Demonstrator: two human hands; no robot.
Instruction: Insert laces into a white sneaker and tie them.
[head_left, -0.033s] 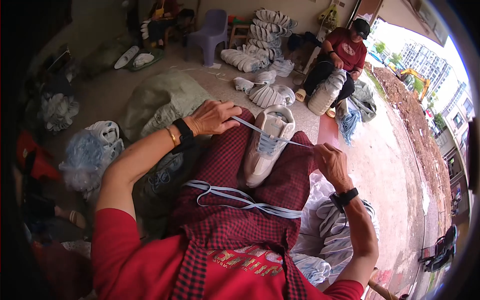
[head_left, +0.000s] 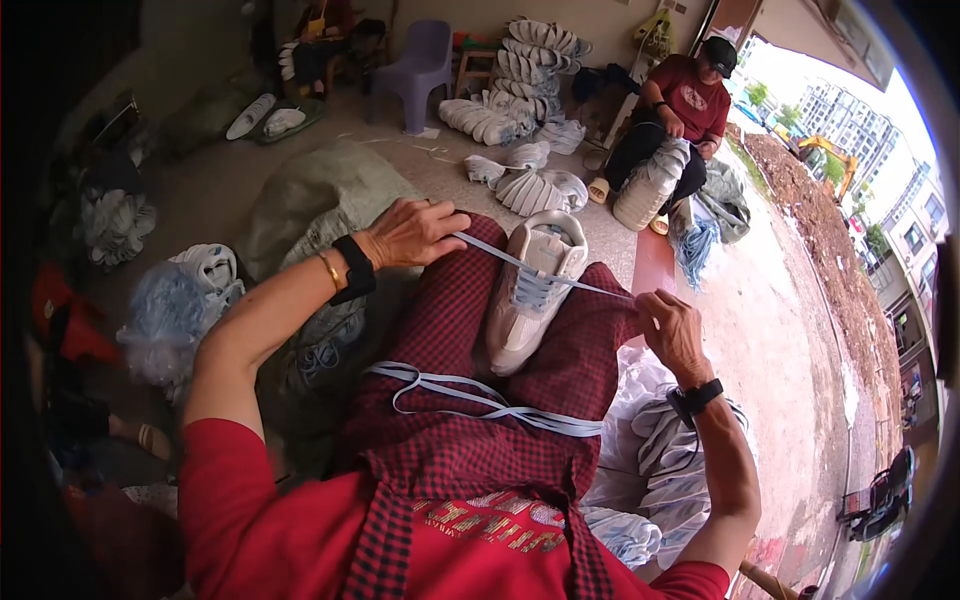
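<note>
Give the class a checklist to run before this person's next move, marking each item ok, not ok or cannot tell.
1. Left hand grips the pale blue lace: ok.
2. Right hand grips the lace's other side: ok.
3. Lace spans straight from shoe to both hands: ok.
4. Shoe rests between the legs, laced side up: ok.
5. Spare laces clear of shoe: ok.
6. Lace ends even: cannot tell.

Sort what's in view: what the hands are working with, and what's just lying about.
In the job:
left hand and right hand, each gripping the taut lace
white shoe it threads
loose laces on checked cloth, probably spare

Lying about:
purple chair
greenish sack
stacked shoes, untouched
</note>
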